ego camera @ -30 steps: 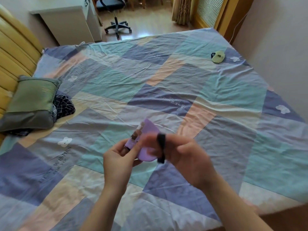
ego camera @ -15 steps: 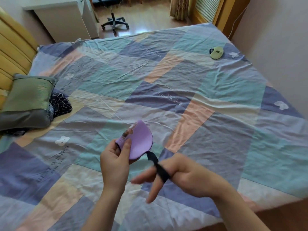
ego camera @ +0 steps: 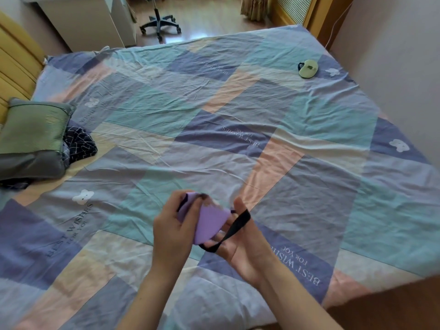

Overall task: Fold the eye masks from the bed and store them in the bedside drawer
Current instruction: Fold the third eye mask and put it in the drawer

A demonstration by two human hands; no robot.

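A folded purple eye mask (ego camera: 209,221) is held above the near part of the bed. My left hand (ego camera: 172,231) pinches its left side, thumb on top. My right hand (ego camera: 240,244) is under the mask's right side, with the mask's black elastic strap (ego camera: 234,228) looped across its fingers. A second eye mask (ego camera: 308,68), pale green with a dark strap, lies flat at the far right corner of the bed, well beyond both hands.
The bed carries a patchwork sheet (ego camera: 238,129) in blue, teal and peach. A green and grey pillow (ego camera: 31,136) and dark checked cloth (ego camera: 78,145) lie at the left by the yellow headboard (ego camera: 14,67). A white desk (ego camera: 88,22) and office chair base (ego camera: 159,25) stand beyond the bed.
My right hand has come back up from below, turning palm up under the mask, and the black strap is now wrapped over its fingers. My left hand has kept hold of the mask.
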